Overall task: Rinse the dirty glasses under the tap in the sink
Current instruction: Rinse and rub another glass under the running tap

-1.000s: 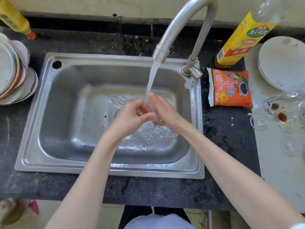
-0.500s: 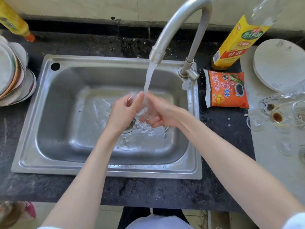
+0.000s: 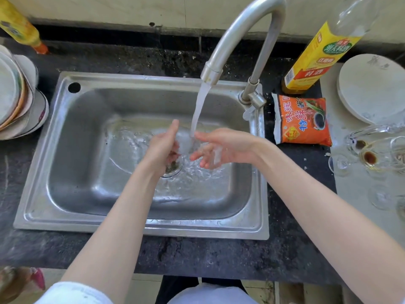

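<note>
sink (image 3: 39,218): 1 | tap (image 3: 245,23): 1 | bottles (image 3: 315,53): 2 | orange packet (image 3: 303,122): 1 | hands (image 3: 162,148): 2

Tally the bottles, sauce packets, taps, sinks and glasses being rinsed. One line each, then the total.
Bottles: 2
Sauce packets: 1
Taps: 1
Sinks: 1
Glasses being rinsed: 1, gripped by the left hand
Total: 6
</note>
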Demonstrator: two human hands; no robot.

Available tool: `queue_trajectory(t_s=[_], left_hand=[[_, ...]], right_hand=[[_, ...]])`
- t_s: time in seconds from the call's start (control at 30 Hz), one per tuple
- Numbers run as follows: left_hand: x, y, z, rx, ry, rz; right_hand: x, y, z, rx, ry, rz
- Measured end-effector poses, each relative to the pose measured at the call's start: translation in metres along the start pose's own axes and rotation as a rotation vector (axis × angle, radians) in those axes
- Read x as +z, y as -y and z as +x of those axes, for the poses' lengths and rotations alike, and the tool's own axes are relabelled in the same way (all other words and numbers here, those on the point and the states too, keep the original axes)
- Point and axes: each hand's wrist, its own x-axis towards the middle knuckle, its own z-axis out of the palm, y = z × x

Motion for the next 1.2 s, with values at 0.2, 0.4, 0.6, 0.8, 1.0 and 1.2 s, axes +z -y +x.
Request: queue_trajectory(t_s=[0.2,0.4,0.6,0.8,1.0,1.2], left_hand=[[-0.005,0.029,0.016,-0.349,0.048,-0.654],[0.002,0.037,0.015,-0.429,0.013,-0.930],[0.005,0.029,0.013,-0.431,0.074,-1.198],[0.018,0.011,0.005,-0.145,0.143,-1.038],[0.051,0.006,-0.027,0.465,-0.128,-0.350],[0.059,0.006,-0.046,0.597,-0.054,-0.209]], right_hand=[[0.008,0.014,0.011,-0.092,-0.006,0.404],[0.019,0.013,0.024,-0.107,-0.015,0.272],[0.011,0.001,0.020,-0.109,-0.193,0.357],[0.002,-0.030,0.018,0.029,-0.492,0.455],[0.001,-0.047,0.042,0.114,-0.624,0.751],[-0.002,-0.060,0.060,0.031,-0.633,0.822]])
